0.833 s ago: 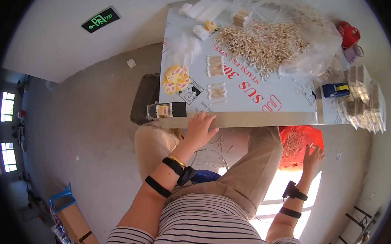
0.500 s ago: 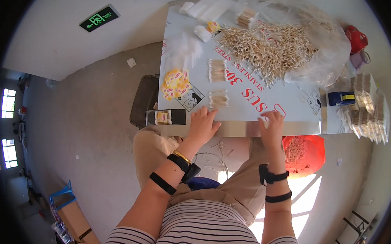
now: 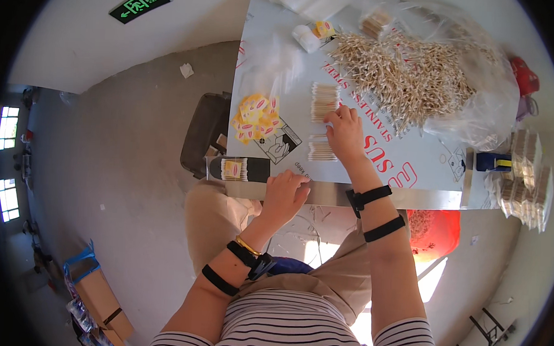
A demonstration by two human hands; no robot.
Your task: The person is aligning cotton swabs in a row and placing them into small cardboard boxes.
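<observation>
Two neat rows of cotton swabs lie on the table: an upper row [image 3: 324, 101] and a shorter lower row [image 3: 321, 150]. My right hand [image 3: 346, 136] reaches over the gap between them. Its bent fingers are at the lower right end of the upper row, and whatever is between the fingertips is hidden. By the table's front edge, my left hand [image 3: 283, 195] rests with its fingers apart and nothing in them. Left of it is a black tray [image 3: 258, 170] with a small pack of swabs [image 3: 234, 169] bearing a yellow label.
A large heap of loose swabs [image 3: 411, 77] spills from a clear plastic bag [image 3: 477, 120]. Yellow labels [image 3: 254, 117] are piled at the left, below clear bags [image 3: 272, 64]. Packed swabs [image 3: 524, 184] are stacked at the right; a red bag [image 3: 438, 232] is below the edge.
My right hand has moved from the table's front edge up and left to the swab rows. My left hand has dropped slightly toward me. The view has shifted a little.
</observation>
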